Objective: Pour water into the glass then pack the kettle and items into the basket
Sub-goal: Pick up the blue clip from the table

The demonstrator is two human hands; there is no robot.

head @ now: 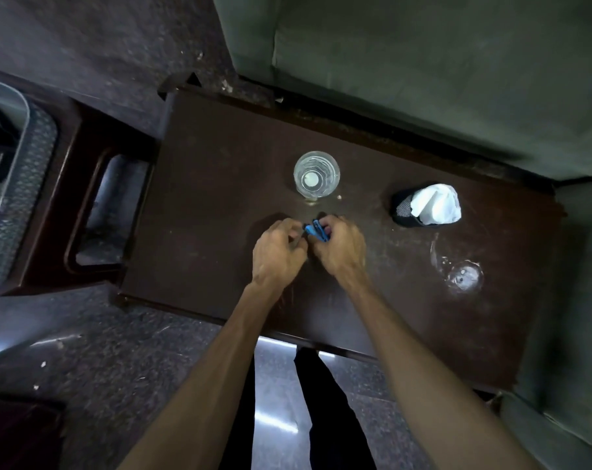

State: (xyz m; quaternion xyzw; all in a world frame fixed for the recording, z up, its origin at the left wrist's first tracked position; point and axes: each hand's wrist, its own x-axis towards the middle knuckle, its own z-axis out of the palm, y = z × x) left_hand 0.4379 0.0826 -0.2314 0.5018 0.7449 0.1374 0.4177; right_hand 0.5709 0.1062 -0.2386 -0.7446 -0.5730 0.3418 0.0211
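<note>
A clear glass with water in it stands upright near the middle of the dark brown table. Just in front of it, my left hand and my right hand meet over a small blue item. Both hands have their fingers closed on it, and most of the item is hidden by them, so I cannot tell what it is. A grey plastic basket sits at the far left on a lower stand. No kettle is in view.
A dark holder with white tissue stands at the right of the table. A clear glass lid lies in front of it. A green sofa runs behind and right of the table. Dark floor lies in front.
</note>
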